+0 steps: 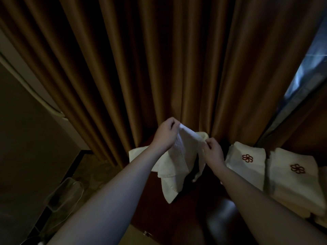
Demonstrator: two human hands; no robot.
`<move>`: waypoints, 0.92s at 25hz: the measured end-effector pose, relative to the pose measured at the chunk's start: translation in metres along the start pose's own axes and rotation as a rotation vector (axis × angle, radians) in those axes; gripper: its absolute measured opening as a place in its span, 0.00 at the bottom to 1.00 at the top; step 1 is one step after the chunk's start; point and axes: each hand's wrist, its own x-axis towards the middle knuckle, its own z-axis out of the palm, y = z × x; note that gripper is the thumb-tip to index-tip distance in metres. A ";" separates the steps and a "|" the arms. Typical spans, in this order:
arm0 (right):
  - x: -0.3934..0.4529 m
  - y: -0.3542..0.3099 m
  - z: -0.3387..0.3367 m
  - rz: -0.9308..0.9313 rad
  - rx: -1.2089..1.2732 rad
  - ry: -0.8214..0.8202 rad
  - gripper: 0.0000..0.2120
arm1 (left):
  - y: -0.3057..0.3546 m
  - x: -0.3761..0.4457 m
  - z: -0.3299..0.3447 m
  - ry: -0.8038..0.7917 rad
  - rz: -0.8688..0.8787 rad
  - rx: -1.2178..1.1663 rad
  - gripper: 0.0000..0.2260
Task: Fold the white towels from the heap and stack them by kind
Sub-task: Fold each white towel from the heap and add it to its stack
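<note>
I hold a white towel [184, 149] up above the dark wooden table [177, 206]. My left hand [165, 133] pinches its upper corner. My right hand [213, 151] pinches the edge lower and to the right, so the cloth hangs slack between them. Under and behind it lies the heap of white towels [169, 181], one end drooping toward the table's front. To the right sit two stacks of folded white towels, each with a red flower emblem on top: the nearer stack [246, 167] and a second stack [293, 179] further right.
Brown curtains [141, 68] hang right behind the table. A clear plastic bin [65, 193] stands on the floor at the lower left. A window strip [307, 64] shows at the far right. More folded white cloth [322, 220] lies at the right edge.
</note>
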 end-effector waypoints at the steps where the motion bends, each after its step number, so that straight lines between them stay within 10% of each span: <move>1: -0.003 -0.006 -0.001 0.007 0.003 0.034 0.05 | -0.005 0.002 -0.006 0.010 -0.005 0.023 0.11; 14: -0.082 -0.122 -0.024 -0.504 -0.234 0.598 0.03 | 0.001 0.016 -0.074 -0.122 0.273 -0.115 0.06; 23: -0.160 -0.093 -0.101 -0.477 -0.860 0.570 0.08 | 0.016 -0.021 -0.031 -0.051 0.570 0.262 0.10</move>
